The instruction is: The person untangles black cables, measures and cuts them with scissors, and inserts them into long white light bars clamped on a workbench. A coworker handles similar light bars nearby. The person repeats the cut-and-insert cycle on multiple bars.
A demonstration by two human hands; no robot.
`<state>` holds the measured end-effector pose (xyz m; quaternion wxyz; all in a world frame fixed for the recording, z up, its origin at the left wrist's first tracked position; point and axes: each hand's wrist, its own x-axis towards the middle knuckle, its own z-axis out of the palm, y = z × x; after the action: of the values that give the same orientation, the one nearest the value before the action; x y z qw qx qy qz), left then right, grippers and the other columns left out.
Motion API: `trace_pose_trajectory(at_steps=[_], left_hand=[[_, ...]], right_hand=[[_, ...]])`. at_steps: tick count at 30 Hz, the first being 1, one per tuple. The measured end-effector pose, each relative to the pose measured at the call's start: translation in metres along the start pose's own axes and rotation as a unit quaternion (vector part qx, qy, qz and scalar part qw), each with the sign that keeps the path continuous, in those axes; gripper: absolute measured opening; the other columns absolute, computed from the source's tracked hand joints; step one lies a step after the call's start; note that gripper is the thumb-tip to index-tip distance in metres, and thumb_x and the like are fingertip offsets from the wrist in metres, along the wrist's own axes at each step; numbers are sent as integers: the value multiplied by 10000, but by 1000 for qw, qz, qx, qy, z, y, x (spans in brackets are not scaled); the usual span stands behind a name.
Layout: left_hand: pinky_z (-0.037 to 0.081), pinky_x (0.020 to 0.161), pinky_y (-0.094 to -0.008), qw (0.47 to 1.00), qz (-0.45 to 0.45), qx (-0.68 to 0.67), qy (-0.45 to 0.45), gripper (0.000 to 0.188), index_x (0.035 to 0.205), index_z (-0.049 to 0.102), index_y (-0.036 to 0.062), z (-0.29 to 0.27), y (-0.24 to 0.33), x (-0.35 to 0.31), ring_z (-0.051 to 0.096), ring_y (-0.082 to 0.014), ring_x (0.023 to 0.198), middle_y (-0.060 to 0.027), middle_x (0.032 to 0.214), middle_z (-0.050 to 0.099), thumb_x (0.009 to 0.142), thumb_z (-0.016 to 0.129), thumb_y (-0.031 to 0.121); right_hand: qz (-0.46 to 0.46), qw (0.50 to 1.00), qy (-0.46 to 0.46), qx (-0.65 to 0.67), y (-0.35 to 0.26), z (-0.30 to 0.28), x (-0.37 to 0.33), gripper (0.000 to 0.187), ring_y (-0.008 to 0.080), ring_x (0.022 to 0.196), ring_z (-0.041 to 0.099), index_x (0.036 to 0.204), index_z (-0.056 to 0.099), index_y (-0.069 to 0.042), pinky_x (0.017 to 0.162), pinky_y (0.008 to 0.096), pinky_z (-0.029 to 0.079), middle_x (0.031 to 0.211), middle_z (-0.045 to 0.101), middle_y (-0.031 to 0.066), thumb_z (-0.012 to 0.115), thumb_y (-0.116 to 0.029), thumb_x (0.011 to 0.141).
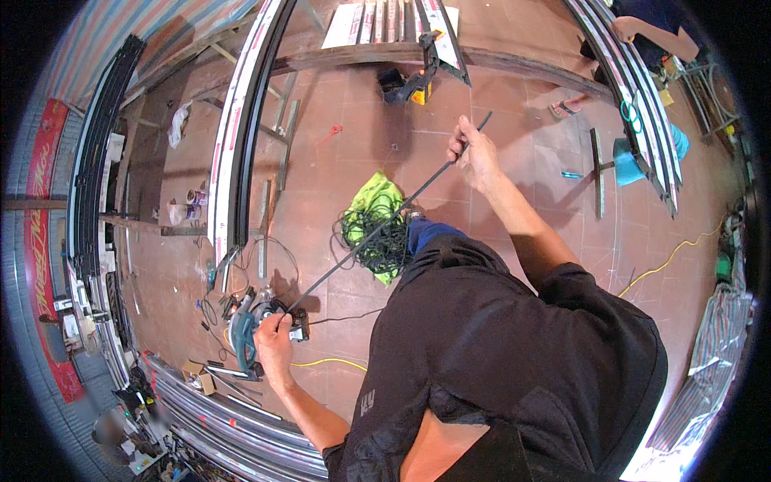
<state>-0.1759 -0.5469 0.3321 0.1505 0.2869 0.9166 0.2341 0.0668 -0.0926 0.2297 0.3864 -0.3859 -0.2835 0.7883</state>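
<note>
A long, thin black strip (368, 239), which looks like rubber gasket, runs diagonally between my hands, fairly straight. My right hand (475, 154), at the upper middle, is closed around it near its far end, and a short piece sticks out past the fingers. At the lower left my left hand (275, 339) pinches the strip's other part. Just beside that hand a teal power saw (243, 331) stands on the floor, partly hidden by it. Under the strip lies a tangled heap of black strip (377, 241) on a lime-green bag (376, 193).
Long wrapped profiles (241, 145) rest across a wooden beam (353, 55), with a black-and-orange clamp (426, 68) there. More profiles (630, 88) are at the right, near another person's hand (625, 29). A yellow cable (662, 261) crosses the floor. Metal bars (217, 410) lie at lower left.
</note>
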Motion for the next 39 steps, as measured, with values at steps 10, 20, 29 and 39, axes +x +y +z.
trace_pose_trajectory(at_steps=[10,20,29,39], left_hand=[[491,1011,-398,994,-27,-41,-101,598,1337,604,15,97,32,52,622,-304,1198,-187,1302,645,797,803,175],[515,737,-361,965,38,-163,-204,241,1121,679,-17,280,311,206,639,-168,870,-78,936,679,978,652,175],[527,804,-477,965,213,143,-54,300,1099,752,139,367,353,403,657,-425,853,-190,956,707,979,565,340],[576,797,-454,940,-75,-175,-283,311,1031,689,-29,469,329,449,717,-337,865,-214,948,730,907,659,255]], right_hand=[[7,949,-276,-151,-52,59,17,419,116,550,568,796,612,-79,501,265,453,701,606,19,481,-374,1063],[-142,824,-485,-256,-100,39,131,330,158,767,672,1147,629,-21,748,316,550,968,674,83,671,-301,977],[58,911,-118,-391,-150,-80,281,794,296,1036,671,1389,426,15,895,406,524,1117,672,264,766,-483,872],[-74,891,-127,-430,-124,-70,278,1038,377,1227,606,1593,92,14,1057,405,438,1329,581,323,749,-354,880]])
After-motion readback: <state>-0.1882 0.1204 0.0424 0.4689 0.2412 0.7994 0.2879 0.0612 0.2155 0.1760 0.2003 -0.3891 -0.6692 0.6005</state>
